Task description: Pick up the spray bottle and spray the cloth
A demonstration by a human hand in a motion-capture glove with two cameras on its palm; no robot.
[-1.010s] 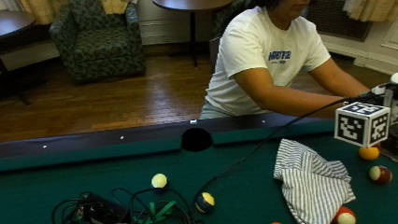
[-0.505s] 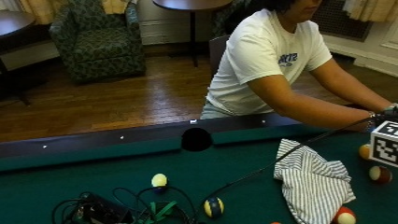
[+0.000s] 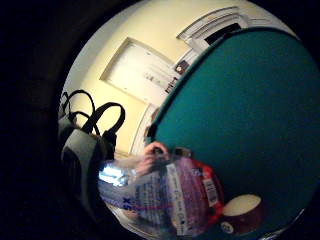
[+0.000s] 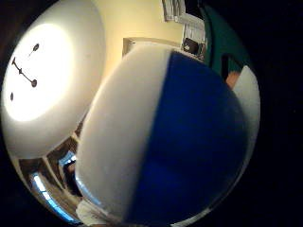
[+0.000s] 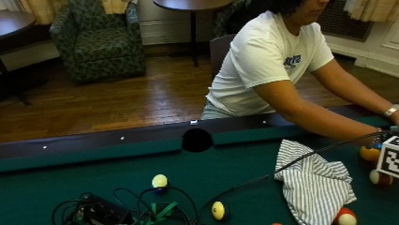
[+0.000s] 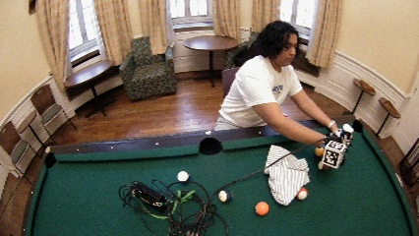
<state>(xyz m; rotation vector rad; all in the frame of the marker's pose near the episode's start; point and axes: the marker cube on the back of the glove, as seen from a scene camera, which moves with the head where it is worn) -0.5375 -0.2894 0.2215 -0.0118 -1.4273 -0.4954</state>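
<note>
The spray bottle point(image 6: 346, 130) stands at the right end of the green pool table point(image 6: 98, 172), showing a white head. My gloved right hand point(image 6: 329, 139) is at the bottle. In the little finger side palm view its clear, labelled body point(image 3: 165, 195) lies right against the palm, and a fingertip point(image 3: 155, 149) curls round it. The white and blue spray head point(image 4: 165, 137) fills the thumb side palm view. The striped cloth point(image 5: 314, 187) lies crumpled on the felt, just left of the hand.
Billiard balls lie round the cloth: an orange one point(image 5: 369, 153), a red and white one point(image 5: 344, 217), another point(image 3: 242, 214) beside the bottle. A tangle of cables point(image 5: 118, 211) lies at the front left. A side pocket point(image 5: 197, 139) sits in the far rail. The bare left arm point(image 5: 391, 110) reaches right.
My gloved hand has moved right and lower, down to the table's right end, and the person has leaned that way. The cloth and balls have stayed put.
</note>
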